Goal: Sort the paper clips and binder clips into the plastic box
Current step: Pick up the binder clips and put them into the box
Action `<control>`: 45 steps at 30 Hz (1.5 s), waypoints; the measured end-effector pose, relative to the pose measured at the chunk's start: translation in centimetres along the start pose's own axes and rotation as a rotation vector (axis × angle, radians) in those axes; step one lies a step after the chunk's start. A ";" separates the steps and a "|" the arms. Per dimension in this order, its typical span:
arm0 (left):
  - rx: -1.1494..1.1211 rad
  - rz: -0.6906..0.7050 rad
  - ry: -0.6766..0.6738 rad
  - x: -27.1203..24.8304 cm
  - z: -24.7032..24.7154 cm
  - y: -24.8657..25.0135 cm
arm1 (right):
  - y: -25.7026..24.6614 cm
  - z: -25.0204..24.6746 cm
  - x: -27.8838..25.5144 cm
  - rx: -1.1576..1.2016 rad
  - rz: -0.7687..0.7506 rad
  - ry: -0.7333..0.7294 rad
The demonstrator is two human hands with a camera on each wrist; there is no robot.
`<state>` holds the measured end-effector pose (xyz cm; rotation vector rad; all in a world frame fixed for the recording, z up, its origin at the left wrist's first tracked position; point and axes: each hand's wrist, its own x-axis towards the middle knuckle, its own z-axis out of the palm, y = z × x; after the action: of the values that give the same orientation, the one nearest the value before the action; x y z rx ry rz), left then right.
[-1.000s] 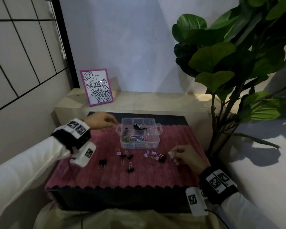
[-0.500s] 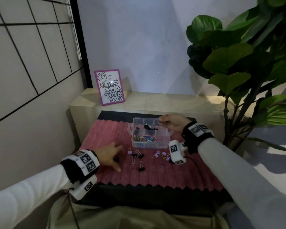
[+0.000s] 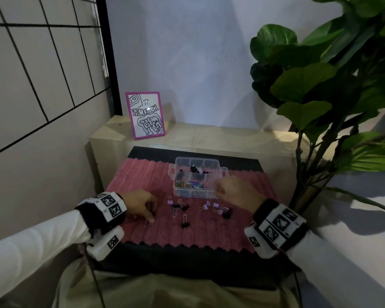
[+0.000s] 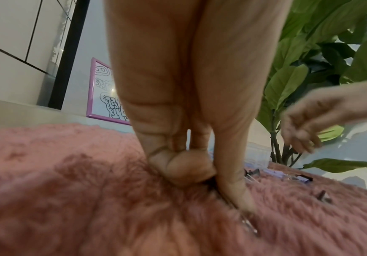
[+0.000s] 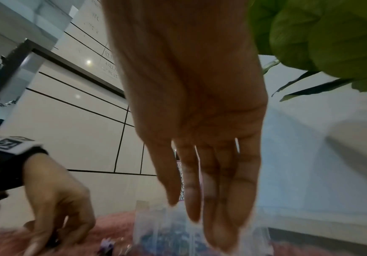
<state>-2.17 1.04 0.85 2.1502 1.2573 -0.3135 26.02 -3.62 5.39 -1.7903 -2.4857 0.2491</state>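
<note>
A clear plastic box (image 3: 211, 161) stands at the back middle of the pink mat (image 3: 140, 176). Coloured paper clips (image 3: 190, 184) fill its front part, and black binder clips (image 3: 195, 168) lie behind them. Several black and purple binder clips (image 3: 218, 208) are scattered in front of the box. My left hand (image 3: 151, 216) is down on the mat at the left and pinches a black binder clip (image 4: 211, 183) between thumb and fingers. By the box's front right corner hovers my right hand (image 3: 219, 190), fingers straight and holding nothing (image 5: 200, 216).
A pink-framed drawing (image 3: 146, 115) leans on the beige ledge (image 3: 209, 138) behind the mat. A big leafy plant (image 3: 316, 90) crowds the right side. A panelled wall (image 3: 42, 85) closes the left. The mat's front edge is near my lap.
My right hand has drawn back from over the box's back part to its front right corner. My left hand's fingers have closed onto the black binder clip on the mat.
</note>
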 end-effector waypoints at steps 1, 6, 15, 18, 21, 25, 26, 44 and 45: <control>-0.011 0.001 -0.011 -0.1 0.0 0.0 | 0.3 0.4 -0.9 -0.046 0.010 -0.077; -0.328 -0.015 -0.093 -0.8 -0.9 0.4 | 0.5 3.5 -1.9 -0.075 0.147 -0.188; -0.694 0.141 0.208 0.1 -6.2 1.1 | 0.2 6.2 -1.1 0.134 0.165 -0.124; -0.734 0.161 0.294 1.4 -8.1 1.6 | 1.2 5.9 -1.4 0.342 0.140 -0.045; -0.746 0.170 0.316 2.8 -8.7 1.7 | 3.0 5.4 -1.8 0.735 0.244 -0.014; -0.780 0.162 0.313 4.0 -8.5 1.7 | 4.7 5.1 -3.1 1.326 0.327 0.085; -0.787 0.162 0.305 4.2 -8.4 1.9 | 5.0 5.0 -3.3 1.464 0.363 0.112; -0.211 0.025 0.543 10.4 -10.4 7.1 | 4.2 4.3 -4.5 2.019 0.462 -0.065; -0.151 0.028 0.547 10.7 -10.2 7.3 | 4.1 4.2 -4.5 2.031 0.455 -0.084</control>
<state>8.55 12.31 6.46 2.1908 1.4802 0.3990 30.66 -7.00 0.71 -1.0193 -0.5679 1.8383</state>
